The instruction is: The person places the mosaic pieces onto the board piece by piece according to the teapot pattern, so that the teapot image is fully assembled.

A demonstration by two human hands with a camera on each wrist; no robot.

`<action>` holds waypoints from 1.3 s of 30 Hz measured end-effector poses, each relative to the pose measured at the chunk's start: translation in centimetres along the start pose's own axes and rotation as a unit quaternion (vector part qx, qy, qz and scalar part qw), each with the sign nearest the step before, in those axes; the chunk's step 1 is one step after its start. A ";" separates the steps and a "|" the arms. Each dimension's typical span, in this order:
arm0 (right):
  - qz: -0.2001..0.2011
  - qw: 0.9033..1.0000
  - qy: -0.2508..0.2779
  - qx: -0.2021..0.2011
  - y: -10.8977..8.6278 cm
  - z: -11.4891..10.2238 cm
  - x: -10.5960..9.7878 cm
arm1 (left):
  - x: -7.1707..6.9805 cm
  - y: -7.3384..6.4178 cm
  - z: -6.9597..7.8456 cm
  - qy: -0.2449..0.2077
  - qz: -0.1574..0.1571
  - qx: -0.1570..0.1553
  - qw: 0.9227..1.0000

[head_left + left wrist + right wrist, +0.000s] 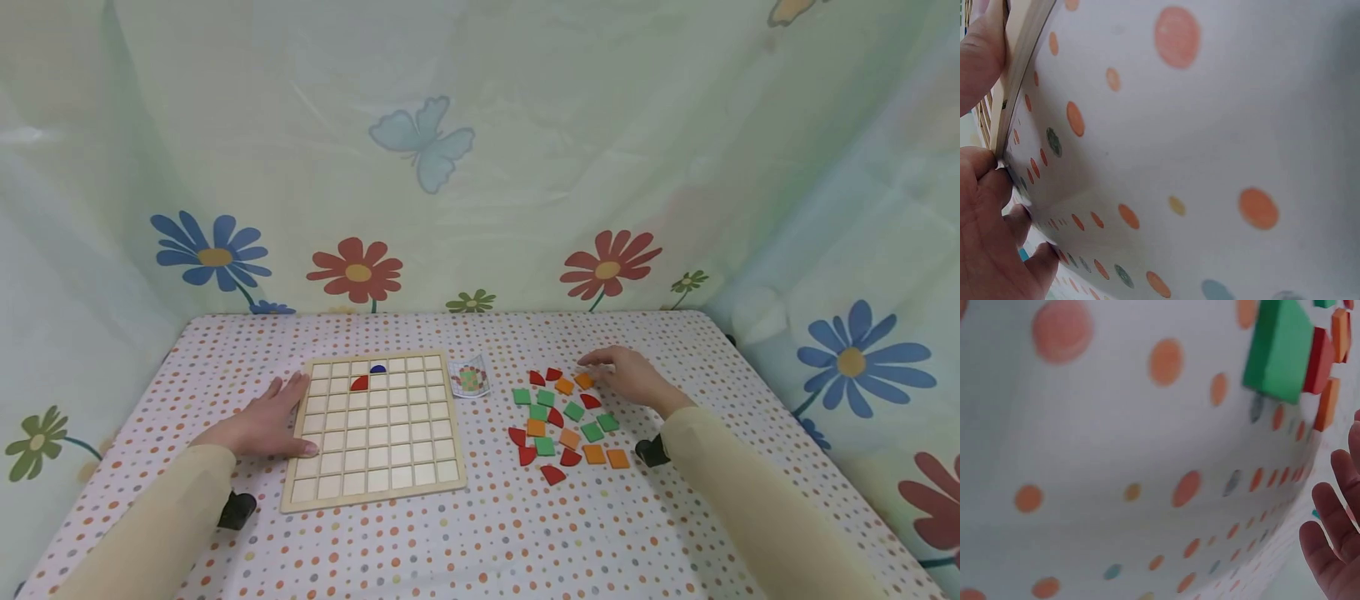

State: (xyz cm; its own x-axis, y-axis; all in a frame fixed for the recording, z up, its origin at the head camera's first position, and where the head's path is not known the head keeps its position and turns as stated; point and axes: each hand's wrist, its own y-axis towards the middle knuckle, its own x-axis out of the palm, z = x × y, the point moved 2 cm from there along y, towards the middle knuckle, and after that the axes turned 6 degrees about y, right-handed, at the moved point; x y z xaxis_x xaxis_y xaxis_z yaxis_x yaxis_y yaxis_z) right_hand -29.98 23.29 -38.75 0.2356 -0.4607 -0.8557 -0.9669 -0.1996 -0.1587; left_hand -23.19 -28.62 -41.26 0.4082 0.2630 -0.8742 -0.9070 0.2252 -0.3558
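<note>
Pale sleeves (738, 492) are seen closest in the head view. At left, the gridded board (378, 434) is touched along its edge by the left hand (262, 422), ungrasped; a red quarter-round (360, 383) and a blue half-round (378, 369) are set in it. Tile selection seems in hand: the right hand (630, 379) is held relaxed by loose tiles (569, 439), scattered on the surface (480, 533) right of a printed card (470, 380). One clean pinch seems called for; crowded tiles could be nudged.

In the left wrist view, the thumb (982, 56) is rested on the frame.

In the right wrist view, fingers (1337, 519) are spread; contact cannot be told.
</note>
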 end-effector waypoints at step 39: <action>0.018 0.999 0.023 -0.016 1.4 -3.4 0.0 | 0.0 0.0 0.1 0.001 0.007 -0.001 1.000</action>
State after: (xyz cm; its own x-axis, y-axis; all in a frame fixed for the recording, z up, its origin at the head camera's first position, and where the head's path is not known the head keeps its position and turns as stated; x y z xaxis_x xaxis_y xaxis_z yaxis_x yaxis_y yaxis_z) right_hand -30.95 20.03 -37.32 0.2056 -0.5079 -0.8365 -0.9714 -0.2093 -0.1117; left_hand -23.18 -28.54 -41.23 0.3951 0.2647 -0.8797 -0.9130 0.2190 -0.3442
